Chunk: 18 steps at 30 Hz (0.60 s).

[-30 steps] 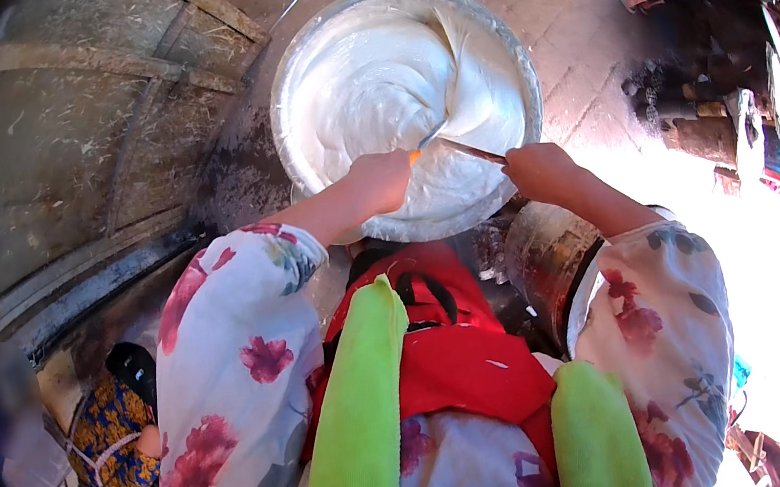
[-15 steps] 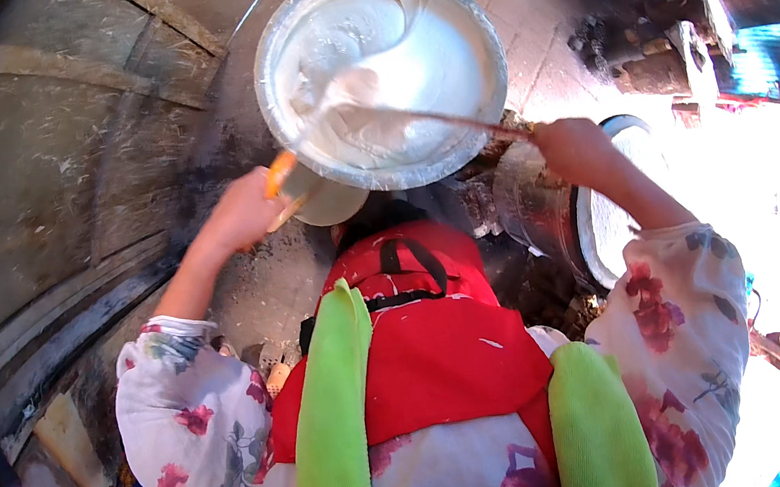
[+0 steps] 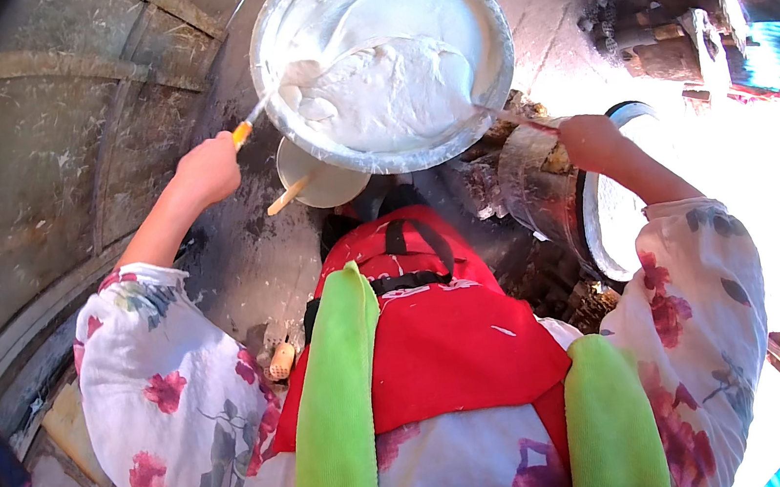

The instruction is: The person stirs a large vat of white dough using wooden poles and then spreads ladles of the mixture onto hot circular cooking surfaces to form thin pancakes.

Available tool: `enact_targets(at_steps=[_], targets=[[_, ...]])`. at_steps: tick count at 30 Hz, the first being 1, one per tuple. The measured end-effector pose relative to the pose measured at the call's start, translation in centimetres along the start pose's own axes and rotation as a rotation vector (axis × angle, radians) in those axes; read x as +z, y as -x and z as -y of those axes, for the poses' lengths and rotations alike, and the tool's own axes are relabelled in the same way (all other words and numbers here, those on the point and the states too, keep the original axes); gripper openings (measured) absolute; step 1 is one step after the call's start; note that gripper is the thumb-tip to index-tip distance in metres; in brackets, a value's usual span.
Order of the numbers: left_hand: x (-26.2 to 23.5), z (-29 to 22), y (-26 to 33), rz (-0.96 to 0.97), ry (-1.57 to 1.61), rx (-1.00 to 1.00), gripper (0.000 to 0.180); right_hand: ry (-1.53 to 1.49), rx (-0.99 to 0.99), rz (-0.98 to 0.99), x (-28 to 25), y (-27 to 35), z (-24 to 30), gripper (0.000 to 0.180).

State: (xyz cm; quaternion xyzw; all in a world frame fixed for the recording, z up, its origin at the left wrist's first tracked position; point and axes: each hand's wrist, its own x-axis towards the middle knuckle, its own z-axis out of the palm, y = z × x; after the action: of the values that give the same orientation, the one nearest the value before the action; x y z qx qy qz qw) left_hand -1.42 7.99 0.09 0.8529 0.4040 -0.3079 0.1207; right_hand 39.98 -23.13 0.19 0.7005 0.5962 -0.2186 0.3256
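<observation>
Dough point(image 3: 389, 86), white and thick, lies in folds inside a large round basin point(image 3: 394, 161) near the top of the view, heaped higher toward the near side. Left hand point(image 3: 210, 169) is closed around the orange handle point(image 3: 243, 135) of a tool, left of the basin; the tool's thin shaft crosses the basin's left rim and its far end meets the dough there. Right hand point(image 3: 590, 141) grips a slim brownish stick point(image 3: 523, 118), which slants over the right rim to the edge of the dough. The two hands are well apart, one on either side. Just below the basin's lower left, partly covered by it, sits a smaller pale bowl point(image 3: 335, 185) with a wooden handle point(image 3: 287, 196) jutting over its rim. A stained pot point(image 3: 530, 184) with a dark rim stands near the right hand. The person wears a red apron point(image 3: 463, 352)
</observation>
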Motion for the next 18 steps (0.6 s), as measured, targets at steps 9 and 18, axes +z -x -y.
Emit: enact_targets(at_steps=[9,18], targets=[[9.6,-2.5,-0.6,0.562,0.925,-0.017,0.018,-0.672,-0.103,0.180,4.8,-5.3,5.1,0.029],[9.4,-6.6,0.3,0.955,2.082,-0.258,0.017,-1.583,-0.022,0.653,-0.1,-7.7,9.2,0.030]])
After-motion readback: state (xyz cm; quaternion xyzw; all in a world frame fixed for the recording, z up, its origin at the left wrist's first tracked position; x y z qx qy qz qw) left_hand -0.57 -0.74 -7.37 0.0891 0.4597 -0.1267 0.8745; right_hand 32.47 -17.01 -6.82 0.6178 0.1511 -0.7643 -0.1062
